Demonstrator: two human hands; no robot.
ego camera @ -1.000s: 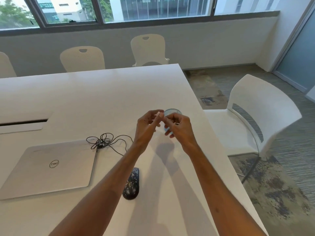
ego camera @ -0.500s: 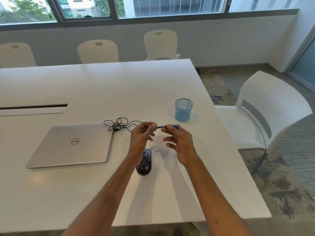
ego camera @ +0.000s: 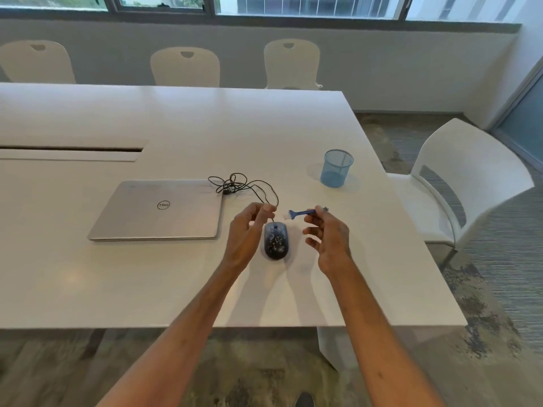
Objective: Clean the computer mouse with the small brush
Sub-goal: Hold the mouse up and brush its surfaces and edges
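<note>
A dark blue speckled computer mouse (ego camera: 275, 241) lies on the white table (ego camera: 176, 118) between my two hands, its black cable (ego camera: 244, 185) coiled behind it. My right hand (ego camera: 329, 239) pinches a small blue brush (ego camera: 302, 213) by its handle, held level above the table with the white bristle end pointing left, just above and right of the mouse. My left hand (ego camera: 249, 230) hovers at the mouse's left side, fingers loosely curled and holding nothing; it sits close to the cable where it leaves the mouse.
A closed silver laptop (ego camera: 158, 210) lies left of the mouse. A blue mesh cup (ego camera: 337, 168) stands at the back right. A white chair (ego camera: 464, 183) sits off the table's right edge, three more chairs line the far side. A cable slot (ego camera: 70, 148) crosses the table's left.
My left hand has let go of the brush and moved down beside the mouse. The right hand keeps the brush. The view has pulled back and tilted down.
</note>
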